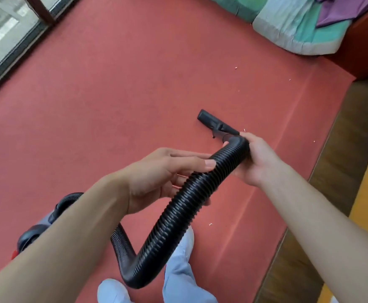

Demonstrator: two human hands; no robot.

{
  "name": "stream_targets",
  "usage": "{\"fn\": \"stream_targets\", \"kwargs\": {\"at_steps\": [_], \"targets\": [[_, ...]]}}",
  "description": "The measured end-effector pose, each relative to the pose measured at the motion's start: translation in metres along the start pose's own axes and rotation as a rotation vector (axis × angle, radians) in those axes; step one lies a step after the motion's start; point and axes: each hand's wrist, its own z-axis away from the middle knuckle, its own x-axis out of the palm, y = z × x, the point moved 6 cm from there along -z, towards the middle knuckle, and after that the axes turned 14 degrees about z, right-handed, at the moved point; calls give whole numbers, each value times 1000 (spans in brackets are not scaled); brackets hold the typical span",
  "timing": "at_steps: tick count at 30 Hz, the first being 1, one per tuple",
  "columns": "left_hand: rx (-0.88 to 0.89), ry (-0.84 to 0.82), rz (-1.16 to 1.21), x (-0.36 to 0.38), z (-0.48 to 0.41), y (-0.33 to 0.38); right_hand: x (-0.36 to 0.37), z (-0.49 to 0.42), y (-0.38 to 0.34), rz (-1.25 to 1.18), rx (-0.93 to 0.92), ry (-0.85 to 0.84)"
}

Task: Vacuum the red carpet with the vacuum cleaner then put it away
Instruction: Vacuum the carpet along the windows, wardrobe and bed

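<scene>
Between both hands [255, 158]: hose [178, 211].

Pretty bright daylight shot, light coming in thru the window [6, 38] at top left, which is blown out and hazy w/ glare. Carpet [117, 88] is evenly lit, a bit washed out and pinkish. Shadows are soft, no hard edges; faint dark patch under the hose [178, 206] near the bottom. Ribs on the hose catch small highlights. Wide-angle lens, so the window frame and carpet edge bow and tilt toward the corners. Overall pic is kinda soft/compressed, forearms at the bottom edge look smeared, bedding [298, 25] top right lacks detail.
</scene>
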Motion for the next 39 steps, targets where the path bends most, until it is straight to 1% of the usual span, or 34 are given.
{"fn": "stream_targets", "kwargs": {"at_steps": [3, 7, 12, 14, 17, 19, 21, 24, 27, 32, 34, 37, 39], "targets": [[31, 101, -18, -5, -24, 18, 6, -23, -26, 57, -35, 42], [73, 199, 40, -13, -62, 28, 12, -60, -61, 165, -47, 125], [57, 193, 63, -20, -108, 52, 16, -98, -109, 217, -61, 206], [29, 175, 44, -29, -122, 70, 21, -110, -128, 265, -67, 224], [16, 191, 22, -51, -136, 100, 36, -131, -150, 298, -68, 271], [4, 156, 27, -64, -140, 121, 51, -133, -166, 301, -91, 306], [-16, 89, 28, -73, -141, 141, 64, -129, -181, 253, -115, 337], [-53, -49, 2, -76, -144, 172, 71, -122, -202, 209, -113, 294], [-85, -84, -27, -79, -155, 193, 72, -123, -220, 203, -99, 290], [-51, 21, -10, -76, -196, 206, 73, -159, -254, 214, -107, 316], [-21, 67, 24, -77, -216, 209, 74, -176, -266, 204, -111, 285], [-2, 159, 69, -76, -243, 211, 63, -198, -284, 115, -89, 292], [6, 186, 97, -68, -259, 216, 51, -209, -299, 48, -85, 269]]}}
